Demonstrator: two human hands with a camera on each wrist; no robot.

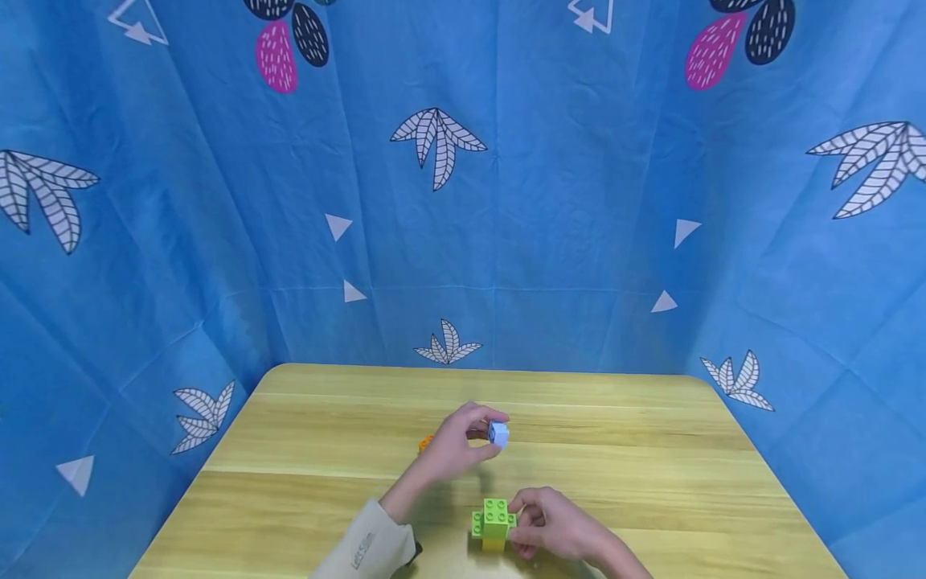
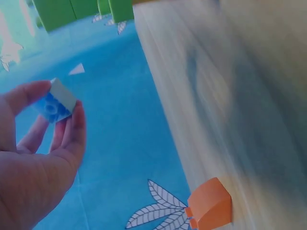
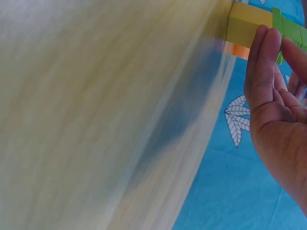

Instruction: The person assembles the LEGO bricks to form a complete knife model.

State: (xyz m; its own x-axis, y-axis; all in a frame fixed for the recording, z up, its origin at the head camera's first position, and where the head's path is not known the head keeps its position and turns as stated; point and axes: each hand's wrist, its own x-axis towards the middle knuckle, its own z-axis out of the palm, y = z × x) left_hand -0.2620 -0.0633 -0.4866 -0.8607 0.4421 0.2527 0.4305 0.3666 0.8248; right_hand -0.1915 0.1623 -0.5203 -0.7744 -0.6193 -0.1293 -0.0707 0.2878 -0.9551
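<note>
My left hand [image 1: 454, 446] pinches a light blue toy brick [image 1: 498, 434] between thumb and fingertips, raised above the table. In the left wrist view, the hollow underside of the blue brick [image 2: 56, 104] shows. Near the table's front stands a build of lime-green bricks [image 1: 495, 529] on a yellow brick [image 1: 493, 544]. At its right end my right hand [image 1: 553, 524] grips the green part with thumb and fingers. The right wrist view shows these fingers [image 3: 264, 72] beside the yellow brick [image 3: 247, 24] and green bricks [image 3: 290, 29]. The blue brick is apart from the build.
An orange brick [image 2: 211, 205] with a curved top lies on the wooden table [image 1: 637, 450], partly hidden behind the left hand in the head view. Blue patterned cloth [image 1: 564, 201] hangs behind the table and along both sides.
</note>
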